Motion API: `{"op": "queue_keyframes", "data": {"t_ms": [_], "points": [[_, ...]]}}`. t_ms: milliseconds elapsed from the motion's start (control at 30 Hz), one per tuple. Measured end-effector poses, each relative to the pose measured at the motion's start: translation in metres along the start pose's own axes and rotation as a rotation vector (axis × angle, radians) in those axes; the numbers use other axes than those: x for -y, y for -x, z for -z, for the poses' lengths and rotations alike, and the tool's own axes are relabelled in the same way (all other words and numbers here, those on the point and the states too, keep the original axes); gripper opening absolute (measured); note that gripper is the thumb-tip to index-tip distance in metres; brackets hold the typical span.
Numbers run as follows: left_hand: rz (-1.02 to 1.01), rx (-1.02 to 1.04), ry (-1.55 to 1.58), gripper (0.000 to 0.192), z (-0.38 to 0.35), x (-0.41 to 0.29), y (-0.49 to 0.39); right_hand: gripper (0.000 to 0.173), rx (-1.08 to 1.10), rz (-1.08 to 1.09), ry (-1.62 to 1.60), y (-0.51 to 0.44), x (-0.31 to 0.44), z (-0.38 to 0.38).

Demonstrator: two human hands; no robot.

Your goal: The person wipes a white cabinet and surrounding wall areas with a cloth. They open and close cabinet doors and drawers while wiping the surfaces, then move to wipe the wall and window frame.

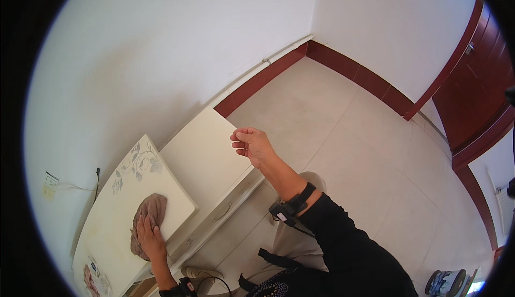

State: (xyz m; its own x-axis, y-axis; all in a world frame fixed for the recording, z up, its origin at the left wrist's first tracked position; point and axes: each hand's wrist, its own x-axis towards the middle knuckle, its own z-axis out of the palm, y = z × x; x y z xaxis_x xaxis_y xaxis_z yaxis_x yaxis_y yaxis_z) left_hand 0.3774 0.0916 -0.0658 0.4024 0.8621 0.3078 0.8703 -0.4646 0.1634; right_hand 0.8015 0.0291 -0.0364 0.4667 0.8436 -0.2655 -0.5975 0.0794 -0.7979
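My left hand (151, 238) lies on a bunched brown cloth (149, 220), pressing it against the white tabletop (100, 216) with a grey floral pattern. Its fingers rest over the cloth; whether they grip it is hard to tell. My right hand (248, 144) is raised near the end of the lower white cabinet top (201, 148), with fingers curled and thumb near the index finger. Nothing shows clearly in it.
A pink cloth and a clear plastic bag (100, 279) lie at the tabletop's near left. A wall socket (51, 181) with cables is at the left. The cabinet has a drawer handle (222, 211). A dark red door (474, 91) stands right, and a round patterned object (444, 283) lower right.
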Motion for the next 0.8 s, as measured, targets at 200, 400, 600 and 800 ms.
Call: {"op": "queue_keyframes", "data": {"t_ms": [200, 400, 600, 800], "points": [[-0.007, -0.015, -0.03, 0.041, -0.002, 0.003, 0.001, 0.008, -0.013, -0.01, 0.029, -0.001, -0.006, -0.003], [-0.011, 0.074, -0.126, 0.04, -0.002, 0.006, -0.009, 0.012, 0.092, -0.062, 0.226, -0.004, -0.018, -0.009], [-0.141, 0.135, -0.027, 0.042, 0.007, 0.016, -0.026, 0.022, 0.838, -0.228, 1.104, 0.084, -0.111, -0.016], [-0.233, 0.122, 0.053, 0.053, 0.011, 0.009, -0.034, 0.036, 1.311, -0.781, 1.814, 0.149, -0.214, 0.029]]}}
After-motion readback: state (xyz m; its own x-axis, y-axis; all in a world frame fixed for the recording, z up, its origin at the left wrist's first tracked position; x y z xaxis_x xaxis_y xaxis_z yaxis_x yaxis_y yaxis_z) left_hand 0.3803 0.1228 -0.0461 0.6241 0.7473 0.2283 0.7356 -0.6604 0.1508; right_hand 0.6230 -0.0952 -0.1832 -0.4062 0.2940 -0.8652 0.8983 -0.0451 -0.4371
